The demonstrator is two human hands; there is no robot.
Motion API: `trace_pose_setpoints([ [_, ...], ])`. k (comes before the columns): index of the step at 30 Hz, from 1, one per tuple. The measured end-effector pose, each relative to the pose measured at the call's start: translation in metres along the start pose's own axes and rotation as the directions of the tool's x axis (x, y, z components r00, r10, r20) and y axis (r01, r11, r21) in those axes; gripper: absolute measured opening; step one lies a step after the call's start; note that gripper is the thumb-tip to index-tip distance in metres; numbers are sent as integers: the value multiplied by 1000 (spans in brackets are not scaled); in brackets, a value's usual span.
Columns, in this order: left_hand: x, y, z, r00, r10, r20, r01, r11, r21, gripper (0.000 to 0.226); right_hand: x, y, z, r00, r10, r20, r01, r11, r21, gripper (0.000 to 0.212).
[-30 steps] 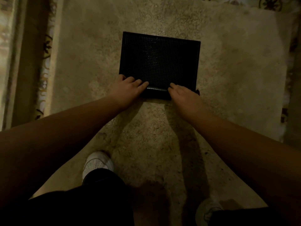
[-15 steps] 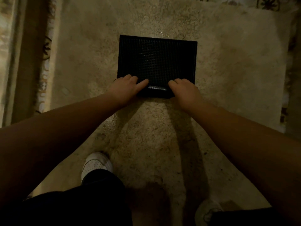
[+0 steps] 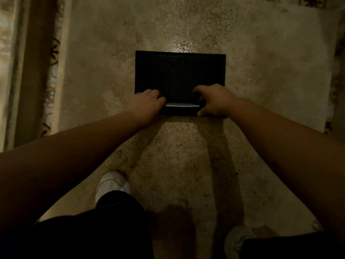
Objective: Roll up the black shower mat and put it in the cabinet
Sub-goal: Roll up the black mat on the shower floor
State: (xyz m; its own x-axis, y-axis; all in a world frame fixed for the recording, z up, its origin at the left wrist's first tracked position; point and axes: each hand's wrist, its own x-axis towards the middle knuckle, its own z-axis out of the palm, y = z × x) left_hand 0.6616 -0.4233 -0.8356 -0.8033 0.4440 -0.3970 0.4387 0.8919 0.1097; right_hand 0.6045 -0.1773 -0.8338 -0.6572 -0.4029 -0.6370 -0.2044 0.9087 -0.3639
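The black shower mat (image 3: 180,73) lies on a beige rug, a dark gridded rectangle in the middle of the view. Its near edge is curled into a thick roll (image 3: 182,109) with a pale shiny strip on top. My left hand (image 3: 147,104) grips the left end of that roll, fingers curled over it. My right hand (image 3: 214,100) grips the right end, thumb at the near side and fingers on top. The far part of the mat still lies flat. No cabinet is in view.
The beige rug (image 3: 261,71) covers most of the floor. A patterned border and a dark strip (image 3: 37,71) run down the left side. My two white shoes (image 3: 112,186) stand on the rug near the bottom.
Both hands have pushed the roll away from me. The roll is thicker and the flat part of the mat is shorter than a second ago.
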Motion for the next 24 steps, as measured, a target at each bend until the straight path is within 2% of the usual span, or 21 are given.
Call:
trace_pose_setpoints([
  [1,3,-2,-3,1000,3,12,-3,1000,-20,50,-3,3,3,1000,-14,-18,14,1000,8,71],
  [3,9,-7,-8,999,-31,15,32,996,-84,48,-12,8,17,983,-111,-149,96,990,-106,56],
  [4,11,-9,-10,999,-52,10,53,993,-102,45,-20,11,27,957,-176,-232,133,972,-192,55],
  [6,14,-11,-11,998,-67,11,68,992,-109,40,-32,14,47,919,-233,-318,140,947,-287,67],
  [7,14,-11,-10,998,-68,10,68,991,-115,38,-32,14,53,911,-225,-346,124,948,-292,71],
  [10,13,-11,-5,997,-83,-1,81,978,-192,36,-20,10,51,895,-148,-421,76,980,-184,59],
  [12,13,-13,-4,997,-69,-31,61,977,-206,40,-13,10,39,912,-126,-389,74,986,-146,57],
  [16,16,-15,-5,997,-54,-53,51,997,-50,63,-2,14,20,953,-99,-286,47,982,-185,58],
  [19,20,-11,-7,997,-49,-62,52,997,49,50,2,11,14,965,-57,-254,16,987,-159,56],
  [24,22,-10,-12,996,-7,-84,12,998,59,35,12,10,-7,985,9,-174,-25,996,-89,58],
])
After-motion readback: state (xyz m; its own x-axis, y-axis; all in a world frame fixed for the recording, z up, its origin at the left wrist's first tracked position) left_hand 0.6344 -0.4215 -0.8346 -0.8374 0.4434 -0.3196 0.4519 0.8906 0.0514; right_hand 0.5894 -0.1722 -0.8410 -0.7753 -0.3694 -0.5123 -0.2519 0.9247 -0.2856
